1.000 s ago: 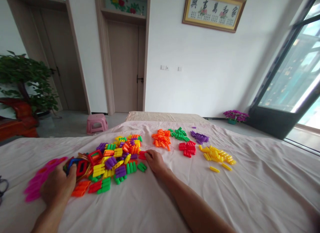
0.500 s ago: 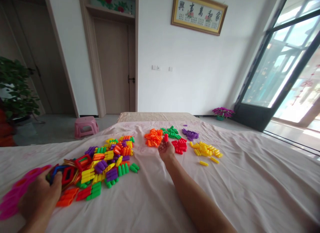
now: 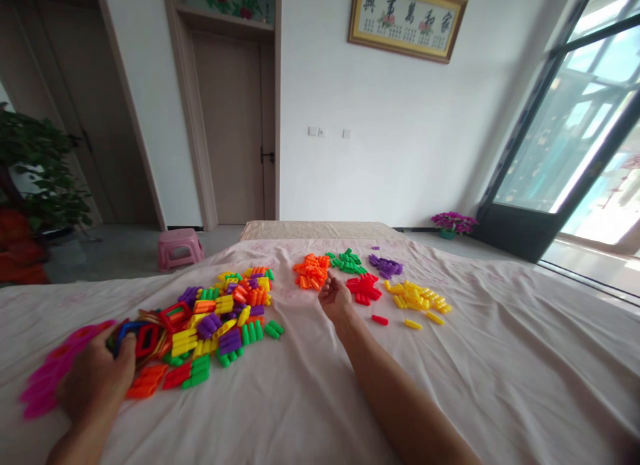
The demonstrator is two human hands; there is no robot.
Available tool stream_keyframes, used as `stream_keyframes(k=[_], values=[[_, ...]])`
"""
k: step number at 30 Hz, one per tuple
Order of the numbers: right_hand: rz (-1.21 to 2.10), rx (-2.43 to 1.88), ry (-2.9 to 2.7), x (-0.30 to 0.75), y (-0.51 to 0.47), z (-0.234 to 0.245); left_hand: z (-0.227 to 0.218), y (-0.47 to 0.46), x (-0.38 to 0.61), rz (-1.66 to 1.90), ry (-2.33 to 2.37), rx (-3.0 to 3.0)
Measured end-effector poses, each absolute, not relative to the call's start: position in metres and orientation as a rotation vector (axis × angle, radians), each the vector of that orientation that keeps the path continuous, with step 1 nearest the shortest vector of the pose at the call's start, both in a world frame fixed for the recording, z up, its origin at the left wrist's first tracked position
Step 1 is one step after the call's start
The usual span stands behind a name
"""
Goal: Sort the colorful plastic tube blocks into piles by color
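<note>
At the lower left, my left hand (image 3: pixel 97 378) is closed on a stack of coloured plastic frames (image 3: pixel 131 338), a blue one among them. A pink plastic piece with rounded lobes (image 3: pixel 43 388) lies partly under that hand. Touching the frames is a mixed pile of bullet-shaped plastic building pieces (image 3: pixel 220 325), many joined in rows. My right hand (image 3: pixel 334 298) hovers palm up with fingers loosely curled and apart, and nothing shows in it. Beside it lie a red pile (image 3: pixel 364 288) and an orange pile (image 3: pixel 311 270) of the same pieces. A single red piece (image 3: pixel 379 320) lies apart.
Green (image 3: pixel 346 260), purple (image 3: pixel 386 266) and yellow (image 3: pixel 417 296) piles sit farther back and right. Two loose yellow pieces lie in front of the yellow pile. A creased pale cloth (image 3: pixel 310 398) covers the surface. Beyond its left edge stands a pink stool (image 3: pixel 180 248).
The red piece in my right hand has been let go, and the red pile looks more spread. A single red piece now shows apart from it. My left hand keeps its hold.
</note>
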State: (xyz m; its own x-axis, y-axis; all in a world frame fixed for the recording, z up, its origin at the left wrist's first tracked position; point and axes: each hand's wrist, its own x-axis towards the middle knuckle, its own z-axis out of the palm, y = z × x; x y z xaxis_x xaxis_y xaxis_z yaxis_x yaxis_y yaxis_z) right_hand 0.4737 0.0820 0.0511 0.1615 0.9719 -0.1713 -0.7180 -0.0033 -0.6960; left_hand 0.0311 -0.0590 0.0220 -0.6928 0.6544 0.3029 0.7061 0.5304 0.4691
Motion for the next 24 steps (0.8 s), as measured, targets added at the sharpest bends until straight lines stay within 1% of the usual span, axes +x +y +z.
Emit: stream_keyframes(k=[3, 7, 9, 12, 14, 16, 20, 24], values=[[1.381, -0.888, -0.617, 0.449, 0.07, 0.05, 0.032, -0.062, 0.04, -0.869, -2.701, -1.15], [1.227, -0.974, -1.24, 0.421, 0.046, 0.044, 0.041, -0.065, 0.048, -0.883, -2.718, -1.143], [1.06, -0.996, -1.613, 0.414, 0.033, 0.043, 0.042, -0.066, 0.049, -0.888, -2.719, -1.149], [0.665, -1.091, -2.115, 0.408, 0.016, 0.046, 0.043, -0.067, 0.05, -0.898, -2.72, -1.154], [0.435, -1.167, -2.334, 0.406, 0.008, 0.05, 0.043, -0.067, 0.05, -0.899, -2.728, -1.149], [0.324, -1.215, -2.452, 0.405, 0.003, 0.054, 0.042, -0.066, 0.049, -0.889, -2.733, -1.141], [0.307, -1.219, -2.516, 0.404, 0.001, 0.056, 0.039, -0.064, 0.045, -0.861, -2.718, -1.144], [0.368, -1.222, -2.295, 0.414, 0.017, 0.053, 0.034, -0.063, 0.041, -0.847, -2.7, -1.158]])
